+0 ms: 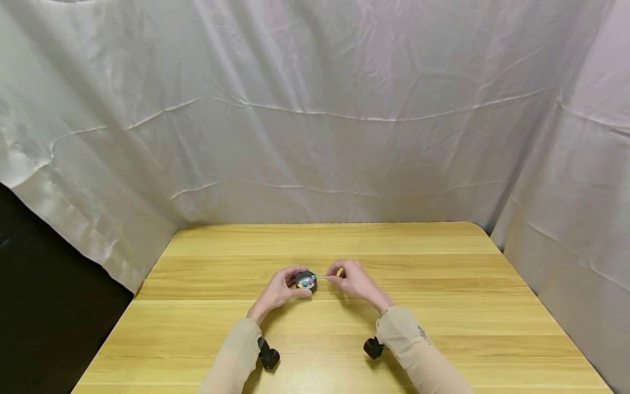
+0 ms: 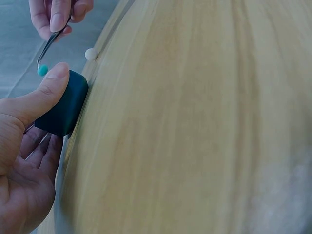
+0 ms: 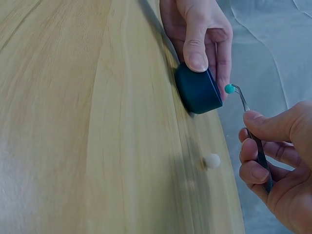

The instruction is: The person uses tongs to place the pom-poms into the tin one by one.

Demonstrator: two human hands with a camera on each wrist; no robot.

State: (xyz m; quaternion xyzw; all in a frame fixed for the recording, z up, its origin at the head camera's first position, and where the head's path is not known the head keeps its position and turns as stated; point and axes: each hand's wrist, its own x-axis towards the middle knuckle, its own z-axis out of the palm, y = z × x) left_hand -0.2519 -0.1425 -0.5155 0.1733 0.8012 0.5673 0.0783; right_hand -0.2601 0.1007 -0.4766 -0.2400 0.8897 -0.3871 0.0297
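A small dark blue round container (image 3: pixel 197 92) is gripped by my left hand (image 1: pixel 279 289), thumb on one side and fingers on the other. Several coloured balls show inside it in the head view. From the right, my right hand (image 1: pixel 355 282) pinches a pair of tweezers (image 3: pixel 262 158) with bent metal tips. A teal ball (image 3: pixel 229 88) sits at those tips, right beside the container's rim. In the left wrist view the ball likewise appears close to my left thumb (image 2: pixel 48 90). A white ball (image 3: pixel 212 161) lies on the wooden table, apart from the container.
The wooden tabletop (image 1: pixel 443 317) stretches around both hands. Pale grey curtains (image 1: pixel 325 142) hang behind the table and along its sides. Dark camera mounts (image 1: pixel 269 357) stick out from both sleeves, low over the wood.
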